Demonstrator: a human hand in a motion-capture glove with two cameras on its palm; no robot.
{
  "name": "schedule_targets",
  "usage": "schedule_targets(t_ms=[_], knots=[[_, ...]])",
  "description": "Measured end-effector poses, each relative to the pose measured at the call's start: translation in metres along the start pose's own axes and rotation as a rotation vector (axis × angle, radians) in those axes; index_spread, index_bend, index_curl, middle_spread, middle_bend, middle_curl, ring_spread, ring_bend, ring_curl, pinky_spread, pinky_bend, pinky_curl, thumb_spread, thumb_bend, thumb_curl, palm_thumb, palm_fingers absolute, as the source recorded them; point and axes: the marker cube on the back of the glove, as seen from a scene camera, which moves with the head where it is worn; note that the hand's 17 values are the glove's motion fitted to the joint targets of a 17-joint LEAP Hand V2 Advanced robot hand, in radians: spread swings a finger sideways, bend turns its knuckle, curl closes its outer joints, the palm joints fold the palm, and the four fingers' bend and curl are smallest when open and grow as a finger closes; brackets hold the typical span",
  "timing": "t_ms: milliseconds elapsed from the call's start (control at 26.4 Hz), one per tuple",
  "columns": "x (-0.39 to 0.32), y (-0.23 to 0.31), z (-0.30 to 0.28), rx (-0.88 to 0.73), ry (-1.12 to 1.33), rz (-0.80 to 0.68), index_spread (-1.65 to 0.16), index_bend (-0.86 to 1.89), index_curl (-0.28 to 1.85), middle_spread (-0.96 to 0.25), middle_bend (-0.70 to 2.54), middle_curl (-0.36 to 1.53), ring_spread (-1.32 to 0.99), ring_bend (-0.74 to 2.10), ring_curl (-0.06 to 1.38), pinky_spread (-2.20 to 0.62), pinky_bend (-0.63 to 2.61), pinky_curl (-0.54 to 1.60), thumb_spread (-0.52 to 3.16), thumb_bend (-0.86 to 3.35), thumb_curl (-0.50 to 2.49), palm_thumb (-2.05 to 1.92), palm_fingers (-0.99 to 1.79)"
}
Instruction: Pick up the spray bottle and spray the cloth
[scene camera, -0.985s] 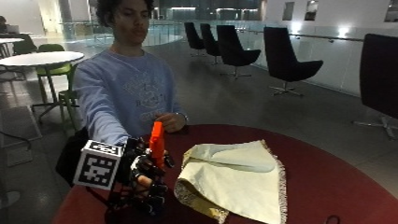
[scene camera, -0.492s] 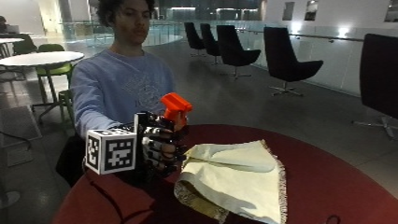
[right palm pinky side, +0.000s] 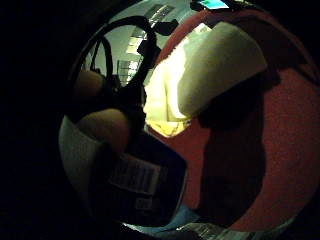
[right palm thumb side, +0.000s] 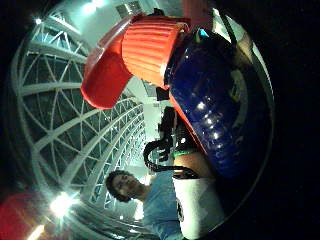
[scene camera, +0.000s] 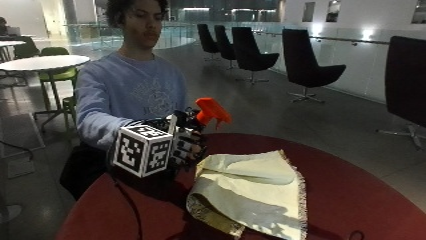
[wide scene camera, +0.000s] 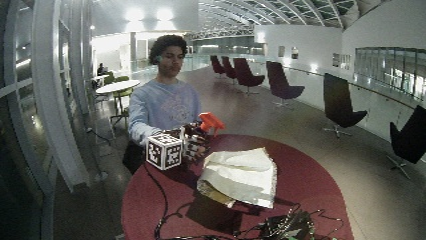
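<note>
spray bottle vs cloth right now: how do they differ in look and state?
The dark blue plastic spray bottle with an orange trigger head is rigid and held upright above the round red table in the gloved right hand; the pale yellow fringed cloth is soft and lies flat, folded, on the table, untouched. The bottle is narrow, while the cloth spreads wide. Both sit over the same table, side by side.

a round red table (scene camera: 373, 200), black chairs (scene camera: 303, 62) along the wall, a white table (scene camera: 40, 62) with green chairs (scene camera: 56, 75) behind.
</note>
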Motion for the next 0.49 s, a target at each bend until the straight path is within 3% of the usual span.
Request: schedule_targets(t_ms=[492], knots=[[-0.0013,-0.0001,0.0065,-0.054,0.076,0.133,-0.19,0.14,0.35,-0.02,0.27,0.44,0.02,0.50,0.39,0.27,0.21,0.34,1.06,-0.02,0.48,0.70,1.12]])
